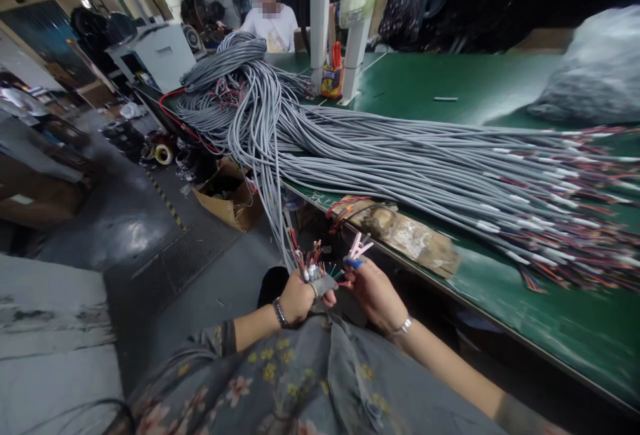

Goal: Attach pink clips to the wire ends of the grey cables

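Note:
Close to my body, my left hand is closed around a bunch of grey cables. Their stripped wire ends, with red and green strands and bare copper, stick up and out past the fingers. Grey tape wraps one finger of this hand. Just to the right, my right hand is closed with its fingertips by the wire ends. A pale pink, V-shaped clip rises from its grip, beside a blue wrap on a finger. Whether it also pinches a wire is hidden.
Many grey cables lie along the green table, coiled at the left, with stripped ends at the right. A worn wooden block sits on the near edge. Below is a cardboard box. A person is across the table.

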A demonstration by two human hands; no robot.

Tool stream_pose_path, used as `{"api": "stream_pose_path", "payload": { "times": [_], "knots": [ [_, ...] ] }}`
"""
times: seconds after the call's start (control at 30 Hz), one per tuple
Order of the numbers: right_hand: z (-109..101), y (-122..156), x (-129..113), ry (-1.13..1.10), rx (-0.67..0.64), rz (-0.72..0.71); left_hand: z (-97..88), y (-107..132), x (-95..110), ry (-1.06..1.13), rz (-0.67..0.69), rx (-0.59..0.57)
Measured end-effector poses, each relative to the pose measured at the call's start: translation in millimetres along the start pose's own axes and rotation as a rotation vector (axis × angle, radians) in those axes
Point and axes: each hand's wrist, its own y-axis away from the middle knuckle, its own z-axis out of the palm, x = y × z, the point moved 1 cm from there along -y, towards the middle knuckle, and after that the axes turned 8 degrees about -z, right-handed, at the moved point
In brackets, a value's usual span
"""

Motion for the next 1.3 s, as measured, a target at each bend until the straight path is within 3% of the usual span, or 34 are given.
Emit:
{"api": "stream_pose_path", "payload": {
  "times": [0.2,0.37,0.47,0.63,0.97,1.3],
  "knots": [
    [-21,-12,-6,-0.098,-0.099,0.09,5.1,4,15,0.181,-0.081,-0.028],
    [-15,-23,-16,0.108,-0.23,-0.125,17.3,-1,30,0.246,-0.172,-0.157],
    [-5,-24,-23,0.226,-0.227,-0.254,21.0,-9,33,0.266,-0.192,-0.186],
    [4,-25,-21,0.064,-0.256,-0.143,20.1,-19,32,0.271,-0.205,-0.214],
    [-2,-33,-12,-0.04,-0.192,-0.166,18.8,-20,25,0.223,-0.236,-0.206],
    [1,-23,-17,-0.122,-0.342,-0.006,18.3,-13,28,0.186,-0.23,-0.189]
  ]
}}
